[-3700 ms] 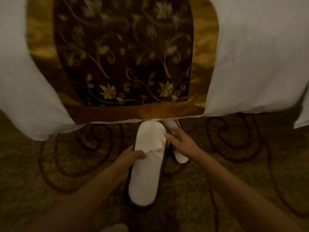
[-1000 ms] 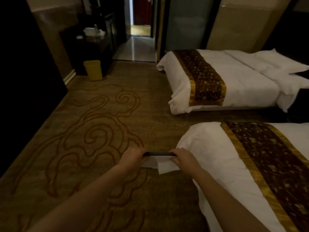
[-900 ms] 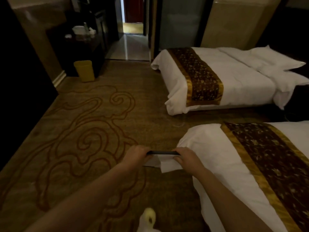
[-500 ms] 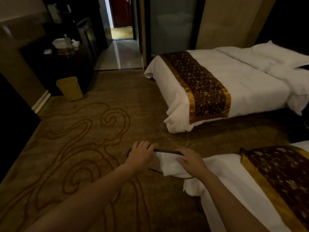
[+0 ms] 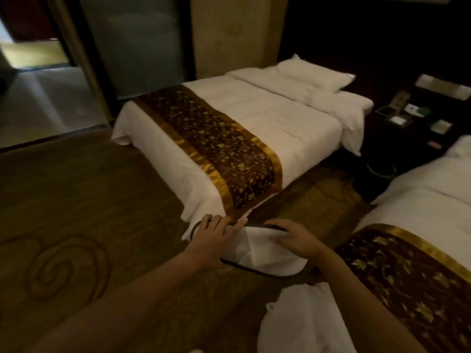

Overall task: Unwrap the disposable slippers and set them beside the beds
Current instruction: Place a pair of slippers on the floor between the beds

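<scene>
I hold a white disposable slipper [image 5: 257, 253] with a dark sole edge in both hands, in the air above the carpet. My left hand [image 5: 210, 239] grips its left end, fingers over the top. My right hand [image 5: 297, 238] grips its right end. The far bed [image 5: 280, 123], white with a brown and gold runner, has its foot corner just beyond the slipper. The near bed [image 5: 420, 207] with the same runner lies at the right, its corner below my right forearm.
Patterned brown carpet [image 5: 76, 225] covers the floor at the left and between the beds. A dark nightstand [image 5: 413, 118] with small items stands between the bed heads, a dark bin [image 5: 379, 171] below it. A doorway [image 5: 38, 80] opens at the far left.
The view has swung right and closer to the far bed. Both hands kept hold of the slipper and carried it toward the gap between the beds; the yellow bin and desk left the view.
</scene>
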`<move>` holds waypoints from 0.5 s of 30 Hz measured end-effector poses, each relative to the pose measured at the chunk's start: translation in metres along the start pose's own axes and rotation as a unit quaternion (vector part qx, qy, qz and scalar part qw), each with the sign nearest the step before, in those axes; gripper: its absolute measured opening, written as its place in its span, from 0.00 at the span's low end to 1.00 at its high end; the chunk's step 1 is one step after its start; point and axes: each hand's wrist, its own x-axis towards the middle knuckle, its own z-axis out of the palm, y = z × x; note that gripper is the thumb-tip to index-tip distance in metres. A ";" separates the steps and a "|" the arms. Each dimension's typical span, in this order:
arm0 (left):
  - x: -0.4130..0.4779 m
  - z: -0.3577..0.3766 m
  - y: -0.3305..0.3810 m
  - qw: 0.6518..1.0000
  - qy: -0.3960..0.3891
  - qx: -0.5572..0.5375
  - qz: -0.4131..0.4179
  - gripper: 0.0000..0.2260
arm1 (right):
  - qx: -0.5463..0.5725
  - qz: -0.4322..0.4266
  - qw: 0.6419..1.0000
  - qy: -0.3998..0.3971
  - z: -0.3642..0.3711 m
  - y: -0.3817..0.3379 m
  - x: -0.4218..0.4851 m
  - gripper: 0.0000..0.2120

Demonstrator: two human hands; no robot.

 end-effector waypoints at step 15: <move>0.388 0.056 -0.017 0.953 -0.181 -0.046 0.237 0.48 | -0.234 0.157 0.960 -0.006 -0.114 0.192 0.153 0.55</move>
